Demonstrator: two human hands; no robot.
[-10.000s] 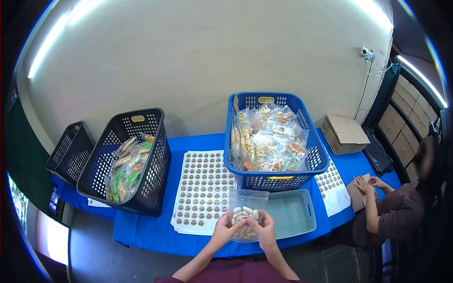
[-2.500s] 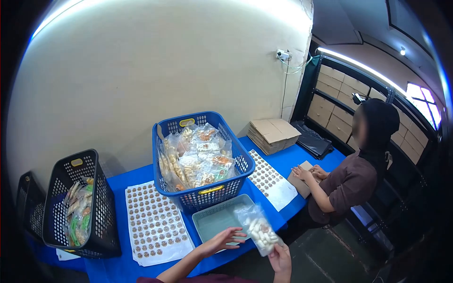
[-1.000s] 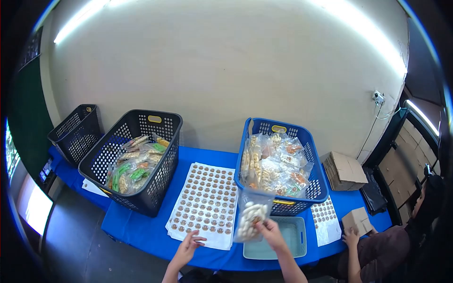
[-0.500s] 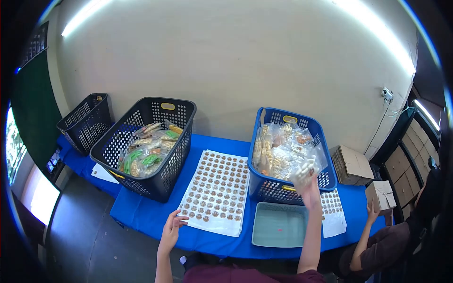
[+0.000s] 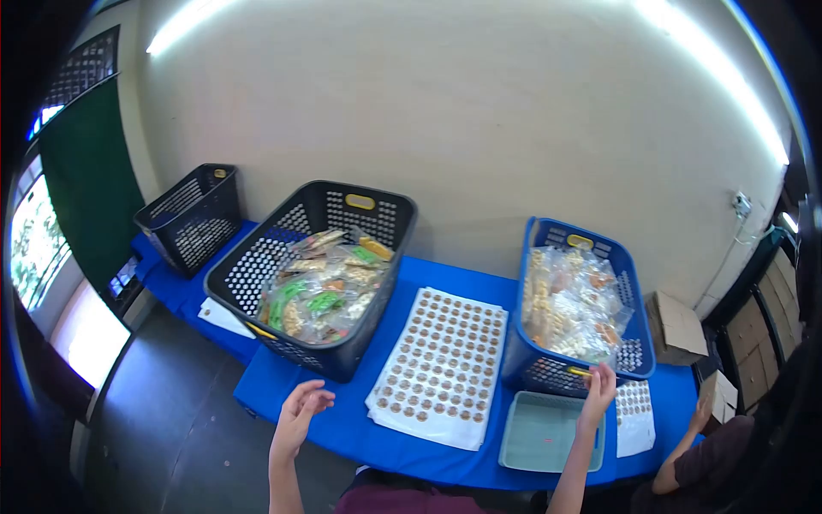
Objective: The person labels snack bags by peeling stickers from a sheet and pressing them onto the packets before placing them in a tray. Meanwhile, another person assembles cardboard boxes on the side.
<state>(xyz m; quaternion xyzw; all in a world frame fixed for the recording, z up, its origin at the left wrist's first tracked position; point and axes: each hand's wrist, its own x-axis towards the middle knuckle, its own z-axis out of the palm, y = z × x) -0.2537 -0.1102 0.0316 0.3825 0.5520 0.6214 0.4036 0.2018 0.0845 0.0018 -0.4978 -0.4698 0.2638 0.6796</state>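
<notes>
The worktop (image 5: 282, 398) carries a black basket (image 5: 318, 265) and a blue basket (image 5: 579, 310), both holding clear snack bags (image 5: 572, 308). Between them lies a sticker sheet (image 5: 445, 367), and a pale tray (image 5: 548, 433) sits before the blue basket. The right hand (image 5: 598, 392) is at the blue basket's front rim, fingers released, holding nothing. The left hand (image 5: 298, 413) hovers over the worktop edge, fingers loose and empty. The bags look light, soft and slippery, with brittle contents; it seems best to pinch one at its top seam.

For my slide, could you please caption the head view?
Empty hands: right hand at the blue basket of snack bags, left hand near the sticker sheets.
</notes>
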